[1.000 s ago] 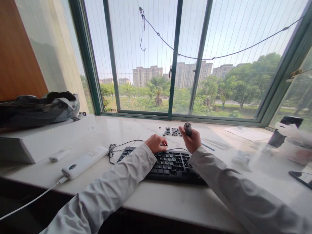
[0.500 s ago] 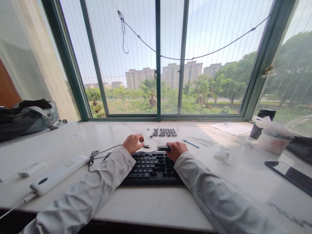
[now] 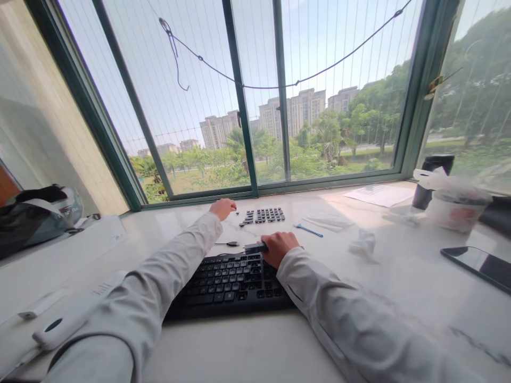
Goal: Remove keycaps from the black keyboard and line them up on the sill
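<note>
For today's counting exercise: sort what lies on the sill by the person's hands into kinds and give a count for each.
Keyboard: 1
Phone: 1
Blue pen-like stick: 1
Group of loose keycaps: 1
Crumpled tissue: 1
Paper sheet: 1
Total: 6

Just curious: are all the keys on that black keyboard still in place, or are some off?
Some are off. Loose keycaps lie in rows on the sill beyond the keyboard.
</note>
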`<state>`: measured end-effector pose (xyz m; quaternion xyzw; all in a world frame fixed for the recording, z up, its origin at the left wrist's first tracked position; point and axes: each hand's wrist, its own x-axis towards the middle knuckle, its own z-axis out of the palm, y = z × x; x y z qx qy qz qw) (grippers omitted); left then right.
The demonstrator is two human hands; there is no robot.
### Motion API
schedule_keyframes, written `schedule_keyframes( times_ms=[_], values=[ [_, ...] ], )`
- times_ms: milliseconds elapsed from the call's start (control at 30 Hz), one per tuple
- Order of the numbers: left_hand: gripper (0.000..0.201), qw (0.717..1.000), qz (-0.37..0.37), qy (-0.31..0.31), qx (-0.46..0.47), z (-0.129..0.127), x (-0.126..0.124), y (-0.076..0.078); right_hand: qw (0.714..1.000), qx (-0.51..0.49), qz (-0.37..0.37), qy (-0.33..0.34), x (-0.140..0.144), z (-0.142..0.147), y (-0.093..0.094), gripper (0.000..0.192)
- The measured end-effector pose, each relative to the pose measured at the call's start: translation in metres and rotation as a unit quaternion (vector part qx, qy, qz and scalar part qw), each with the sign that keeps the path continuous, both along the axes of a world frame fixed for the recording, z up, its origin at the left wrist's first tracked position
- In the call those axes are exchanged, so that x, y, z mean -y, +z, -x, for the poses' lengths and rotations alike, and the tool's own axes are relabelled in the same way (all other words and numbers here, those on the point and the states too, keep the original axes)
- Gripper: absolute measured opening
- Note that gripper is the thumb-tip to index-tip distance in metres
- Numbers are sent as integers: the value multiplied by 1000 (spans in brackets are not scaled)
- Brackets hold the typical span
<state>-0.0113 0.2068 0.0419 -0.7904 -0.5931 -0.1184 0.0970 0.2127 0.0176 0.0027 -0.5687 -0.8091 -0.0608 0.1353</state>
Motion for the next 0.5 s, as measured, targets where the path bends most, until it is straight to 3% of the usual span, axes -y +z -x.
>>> schedule_keyframes(
  times_ms=[233,500],
  values=[
    [21,997,59,21,-40,-19,-59,-27,1000,-5,-23,6,-3,-2,-3,33],
    [30,993,85,29,-72,-19,-91,-50,999,-9,-31,21,-2,1,-3,31]
  ],
)
